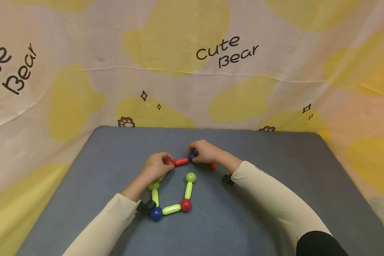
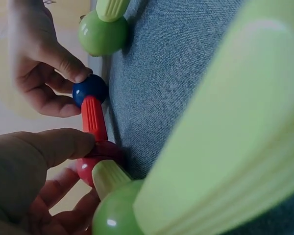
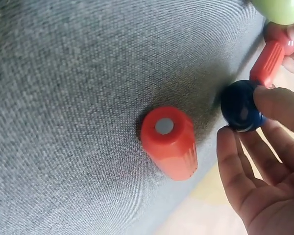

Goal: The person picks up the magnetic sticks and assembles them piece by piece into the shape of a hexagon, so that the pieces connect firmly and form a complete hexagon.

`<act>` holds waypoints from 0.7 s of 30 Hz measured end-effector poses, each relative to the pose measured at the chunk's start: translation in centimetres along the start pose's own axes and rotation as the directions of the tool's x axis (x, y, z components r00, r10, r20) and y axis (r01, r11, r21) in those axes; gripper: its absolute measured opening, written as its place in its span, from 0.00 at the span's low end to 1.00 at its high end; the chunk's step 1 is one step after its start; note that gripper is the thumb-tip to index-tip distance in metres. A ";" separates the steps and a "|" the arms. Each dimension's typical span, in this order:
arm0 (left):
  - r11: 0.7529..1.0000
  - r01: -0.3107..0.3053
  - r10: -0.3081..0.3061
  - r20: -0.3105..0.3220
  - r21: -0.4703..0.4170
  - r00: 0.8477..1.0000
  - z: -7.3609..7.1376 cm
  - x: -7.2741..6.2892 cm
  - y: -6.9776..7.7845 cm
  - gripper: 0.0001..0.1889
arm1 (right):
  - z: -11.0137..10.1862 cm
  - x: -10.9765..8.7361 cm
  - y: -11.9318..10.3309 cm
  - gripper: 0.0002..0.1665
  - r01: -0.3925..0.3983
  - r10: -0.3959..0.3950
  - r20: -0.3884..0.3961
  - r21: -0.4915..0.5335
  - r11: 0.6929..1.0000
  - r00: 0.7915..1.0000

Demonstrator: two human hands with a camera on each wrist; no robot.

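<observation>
My left hand holds a red ball between thumb and fingers. A red rod runs from that ball to a dark blue ball, which my right hand pinches between thumb and fingertips. From the red ball a light green rod leads to a green ball, partly behind my left hand in the head view. The chain continues through a green rod, a blue ball, another green rod, a red ball and an upright-running green rod ending at a green ball.
A loose red rod with a grey disc in its end lies on the grey tabletop beside my right hand. In the head view my right wrist partly covers it. A patterned cloth hangs behind the table's far edge.
</observation>
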State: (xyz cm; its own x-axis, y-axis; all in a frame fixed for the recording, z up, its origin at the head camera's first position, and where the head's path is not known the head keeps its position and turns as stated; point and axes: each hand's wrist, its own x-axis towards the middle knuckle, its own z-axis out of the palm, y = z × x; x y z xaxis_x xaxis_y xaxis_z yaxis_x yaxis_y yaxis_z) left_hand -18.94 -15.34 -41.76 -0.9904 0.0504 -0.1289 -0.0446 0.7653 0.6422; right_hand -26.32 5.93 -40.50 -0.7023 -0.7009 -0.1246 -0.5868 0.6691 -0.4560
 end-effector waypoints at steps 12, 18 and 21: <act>1.000 0.001 -0.001 -0.007 -0.014 1.000 0.2 0.0 -0.2 0.12 | -0.9 -1.4 0.3 0.17 -0.083 0.078 -0.056 -0.101 0.991 0.995; 1.000 -0.009 0.009 -0.003 -0.027 1.000 0.5 0.0 0.0 0.12 | -1.0 -3.5 1.2 0.18 -0.270 0.261 -0.079 -0.145 0.952 0.962; 0.999 -0.017 0.017 -0.007 -0.033 1.000 0.8 0.1 0.2 0.13 | -0.5 -4.1 1.7 0.17 -0.292 0.283 -0.095 -0.090 0.952 0.954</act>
State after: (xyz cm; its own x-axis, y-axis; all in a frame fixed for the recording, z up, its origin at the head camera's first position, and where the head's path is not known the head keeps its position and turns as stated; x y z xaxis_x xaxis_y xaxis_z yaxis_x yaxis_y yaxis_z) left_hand -18.92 -14.68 -42.25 -0.9919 0.0587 -0.1128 -0.0322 0.7425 0.6691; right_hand -24.61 10.07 -40.30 -0.8748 -0.4558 -0.1640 -0.3903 0.8637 -0.3188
